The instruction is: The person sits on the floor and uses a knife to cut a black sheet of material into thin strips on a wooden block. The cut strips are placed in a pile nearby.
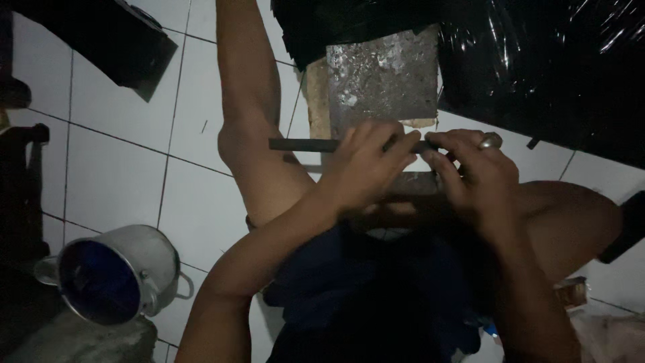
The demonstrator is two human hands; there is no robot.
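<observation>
Both forearms come up from six o'clock, bent inward so the hands meet mid-view. One black sheet fills one o'clock; one grey slab sits at twelve, just past the knuckles; one pot lies tipped at eight. The left hand and right hand each pinch one dark flat bar, which juts toward nine o'clock.

A metal pot lies tipped on white floor tiles. Black plastic sheeting covers the upper right corner.
</observation>
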